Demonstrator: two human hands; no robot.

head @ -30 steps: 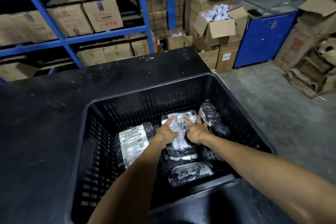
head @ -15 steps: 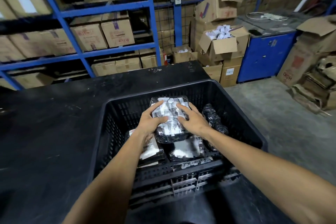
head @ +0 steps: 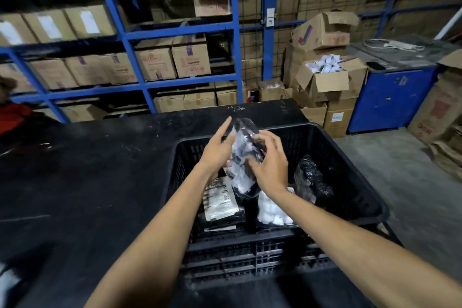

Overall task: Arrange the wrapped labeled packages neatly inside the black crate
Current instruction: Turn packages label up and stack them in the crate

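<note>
The wrapped package has come up out of the black crate since half a second ago, when it was still sitting down low among the others; now it's tilted up on end above the crate's far-left corner, held between both hands. The left hand is pressed against its left side with the index finger sticking straight out, and the right hand wraps around its right side with fingers curled over the plastic (it's pretty motion-blurred, so I can't read anything on its white label). Down inside the crate, a flat package with a printed label lies at the near-left, a package with white patches lies just beside it toward the right and is partly hidden under the right wrist, and a crinkly dark package leans against the right wall. The crate sits on a black table at its right end. Behind the table there's blue shelving loaded with cardboard boxes, an open box of white stuff on the floor stack, and a blue cabinet off to the right.
</note>
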